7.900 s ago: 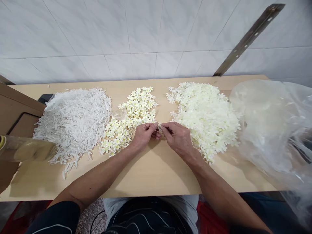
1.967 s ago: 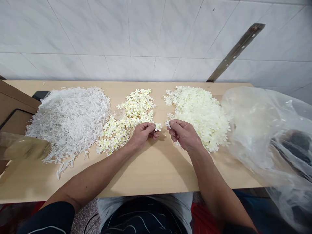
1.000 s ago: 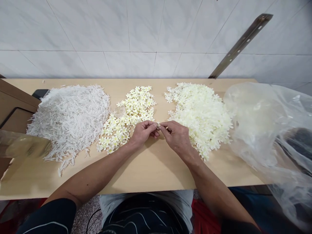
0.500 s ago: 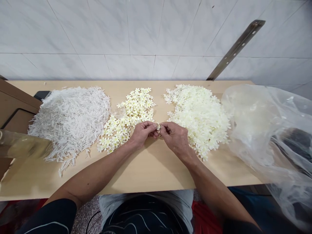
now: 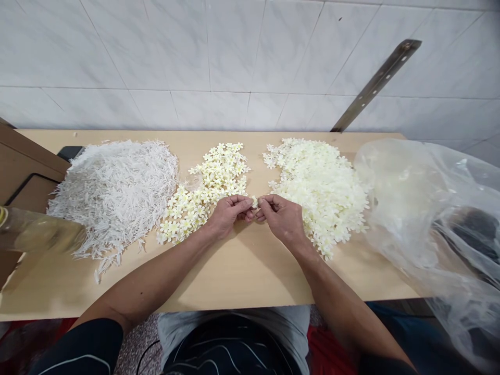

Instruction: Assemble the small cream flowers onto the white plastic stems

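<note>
A small pale artificial flower [image 5: 254, 201] is pinched between my two hands above the middle of the table. My left hand [image 5: 231, 213] has its thumb and fingertips closed on the flower's left side. From the other side, my right hand [image 5: 282, 216] pinches at the same flower, its fingers curled. Just beyond my left hand lies a pile of yellow-centred flowers [image 5: 219, 174]. To the right of my right hand spreads a larger heap of creamy white flowers [image 5: 324, 182]. A heap of thin white stem-like pieces [image 5: 117, 187] covers the left part of the table.
A clear plastic bag [image 5: 406, 198] slumps over the table's right end. At the left edge a see-through bottle [image 5: 42, 232] lies beside a brown box [image 5: 31, 156]. A metal bracket [image 5: 377, 86] slants against the tiled wall [image 5: 230, 47] behind the wooden table [image 5: 250, 281].
The view has shifted slightly. My right fingertips have moved a little to the right, and more of the flower shows between my hands. The heaps look the same.
</note>
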The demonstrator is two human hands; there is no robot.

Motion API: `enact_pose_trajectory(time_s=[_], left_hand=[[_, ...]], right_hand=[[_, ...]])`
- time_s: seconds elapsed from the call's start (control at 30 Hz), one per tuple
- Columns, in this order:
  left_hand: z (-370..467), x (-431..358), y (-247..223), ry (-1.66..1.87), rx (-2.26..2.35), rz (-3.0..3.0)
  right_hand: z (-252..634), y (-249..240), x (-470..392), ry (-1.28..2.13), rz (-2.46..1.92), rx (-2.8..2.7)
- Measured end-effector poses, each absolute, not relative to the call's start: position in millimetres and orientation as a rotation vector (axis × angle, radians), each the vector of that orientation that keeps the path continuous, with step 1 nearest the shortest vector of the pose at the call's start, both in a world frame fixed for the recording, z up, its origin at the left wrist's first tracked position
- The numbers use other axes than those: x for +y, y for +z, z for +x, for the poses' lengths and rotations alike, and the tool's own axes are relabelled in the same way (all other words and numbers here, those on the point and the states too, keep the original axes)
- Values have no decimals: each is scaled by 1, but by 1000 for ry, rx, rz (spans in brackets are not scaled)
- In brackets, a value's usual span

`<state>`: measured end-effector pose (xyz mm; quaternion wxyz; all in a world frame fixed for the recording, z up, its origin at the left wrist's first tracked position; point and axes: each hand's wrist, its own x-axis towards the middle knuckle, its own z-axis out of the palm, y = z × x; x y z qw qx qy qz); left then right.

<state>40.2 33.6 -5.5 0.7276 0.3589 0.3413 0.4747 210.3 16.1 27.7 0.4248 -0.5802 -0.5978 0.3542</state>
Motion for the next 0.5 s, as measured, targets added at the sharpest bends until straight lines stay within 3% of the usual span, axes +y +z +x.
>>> enact_pose_trajectory(time_s=[0.5], left_hand=[[46,29,-6,1092,776,879]], right_hand=[[214,13,21,762,-1523,-1595]])
